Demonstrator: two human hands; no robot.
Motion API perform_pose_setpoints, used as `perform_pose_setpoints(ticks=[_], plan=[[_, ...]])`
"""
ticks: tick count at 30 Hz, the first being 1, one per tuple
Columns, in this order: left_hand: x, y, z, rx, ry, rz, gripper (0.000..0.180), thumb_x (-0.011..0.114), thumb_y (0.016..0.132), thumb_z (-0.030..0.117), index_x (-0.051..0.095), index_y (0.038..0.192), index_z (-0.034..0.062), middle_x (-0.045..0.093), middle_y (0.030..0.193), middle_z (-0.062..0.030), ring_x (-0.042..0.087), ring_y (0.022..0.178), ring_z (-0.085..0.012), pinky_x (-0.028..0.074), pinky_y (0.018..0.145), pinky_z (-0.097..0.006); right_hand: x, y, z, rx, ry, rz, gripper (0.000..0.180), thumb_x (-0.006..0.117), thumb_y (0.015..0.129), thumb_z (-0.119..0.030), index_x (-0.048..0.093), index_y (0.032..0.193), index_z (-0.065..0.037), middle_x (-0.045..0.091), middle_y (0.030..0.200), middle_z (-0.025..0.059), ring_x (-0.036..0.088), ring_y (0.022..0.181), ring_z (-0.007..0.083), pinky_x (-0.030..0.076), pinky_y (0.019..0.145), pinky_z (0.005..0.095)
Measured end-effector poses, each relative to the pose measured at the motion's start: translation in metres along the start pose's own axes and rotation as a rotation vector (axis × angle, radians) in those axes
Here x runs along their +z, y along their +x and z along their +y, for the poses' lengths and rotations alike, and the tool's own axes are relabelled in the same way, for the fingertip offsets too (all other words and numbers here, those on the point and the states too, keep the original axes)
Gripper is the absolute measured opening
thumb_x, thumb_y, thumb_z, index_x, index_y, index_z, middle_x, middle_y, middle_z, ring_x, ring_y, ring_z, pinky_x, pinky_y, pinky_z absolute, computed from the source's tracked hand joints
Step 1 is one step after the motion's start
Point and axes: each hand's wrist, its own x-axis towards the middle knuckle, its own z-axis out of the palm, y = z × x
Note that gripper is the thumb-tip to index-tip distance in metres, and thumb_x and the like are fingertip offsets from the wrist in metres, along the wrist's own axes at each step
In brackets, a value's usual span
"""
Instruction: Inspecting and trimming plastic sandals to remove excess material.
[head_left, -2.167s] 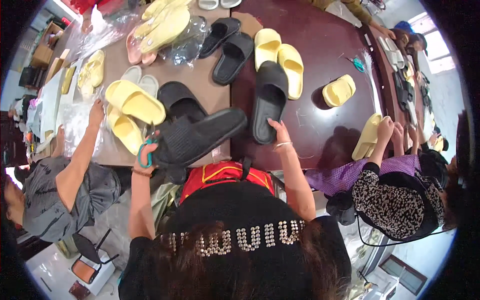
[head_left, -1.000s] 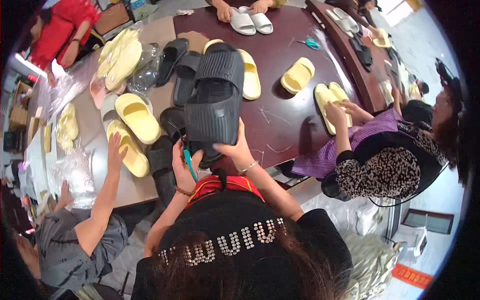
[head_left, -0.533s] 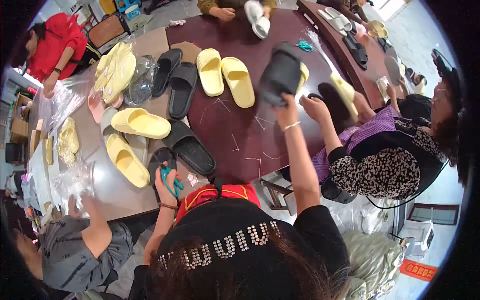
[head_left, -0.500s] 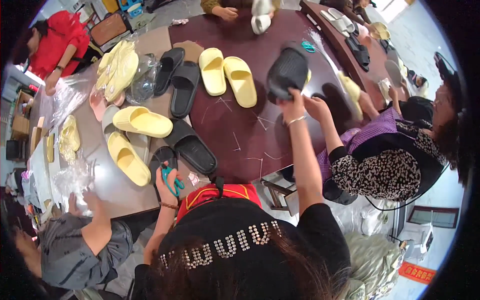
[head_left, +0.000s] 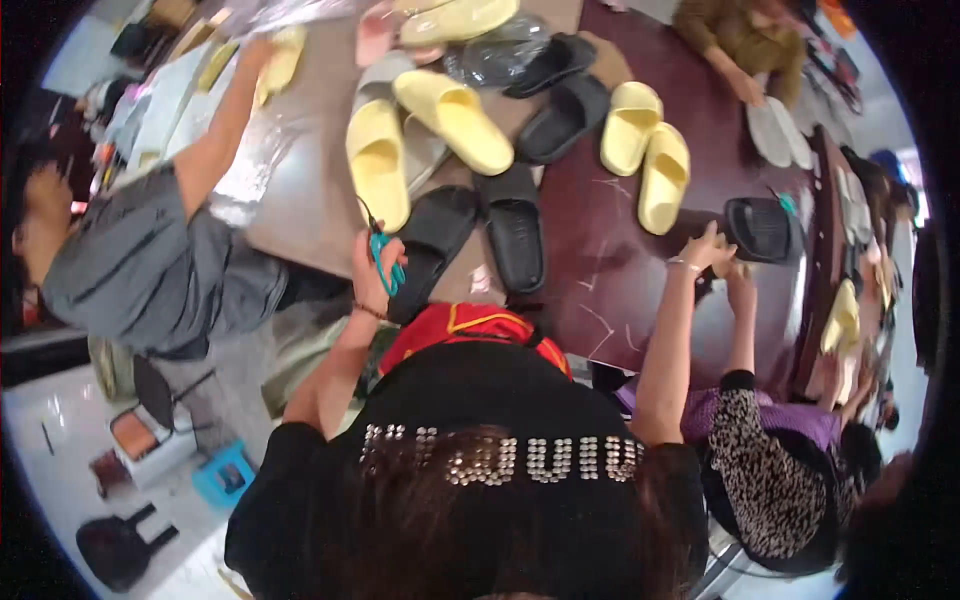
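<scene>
My left hand (head_left: 372, 275) is closed around a pair of teal-handled scissors (head_left: 385, 262), near the table's front edge and beside the black slippers. My right hand (head_left: 705, 248), with a bracelet on the wrist, reaches out over the dark red table and grips the near left edge of a black slipper (head_left: 762, 230). Just beside it is a co-worker's hand (head_left: 740, 278); whether that hand touches the slipper is hard to make out. Two yellow slippers (head_left: 664, 180) lie beyond my right hand. Left of them, several more yellow and black slippers (head_left: 515, 235) overlap.
Another teal-handled tool (head_left: 787, 204) lies past the held slipper. Clear plastic wrap (head_left: 250, 165) covers part of the left table. Co-workers sit close on both sides, and one across the table holds pale slippers (head_left: 775, 133). A blue stool (head_left: 225, 475) stands on the floor at left.
The whole view has swung leftward, so the table things appear farther right and turned. My left hand keeps the scissors. The co-worker at left now reaches farther across the table.
</scene>
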Motion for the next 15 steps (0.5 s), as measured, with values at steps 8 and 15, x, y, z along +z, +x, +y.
perform_pose_setpoints(ticks=[8, 15], plan=[[-0.067, 0.007, -0.042, 0.25, 0.846, 0.132, 0.043, 0.065, 0.072, 0.016, 0.046, 0.109, 0.0067, 0.055, 0.075, -0.0086, 0.055, 0.069, -0.021, 0.044, 0.06, -0.033, 0.001, -0.222, 0.04, -0.259, -0.206, -1.191, 0.056, 0.062, 0.071, -0.019, 0.039, 0.119, -0.002, 0.046, 0.112, 0.0168, 0.049, 0.099, 0.0278, 0.04, 0.083, 0.0371], [-0.043, 0.027, -0.073, 0.322, 1.057, 0.085, 0.051, 0.07, 0.066, 0.022, 0.046, 0.109, 0.0106, 0.058, 0.085, -0.0166, 0.056, 0.08, -0.035, 0.044, 0.065, -0.041, 0.015, -0.22, 0.034, -0.273, -0.877, -1.232, 0.056, 0.064, 0.073, -0.025, 0.039, 0.117, -0.001, 0.051, 0.103, 0.0122, 0.05, 0.093, 0.0216, 0.041, 0.08, 0.0295]])
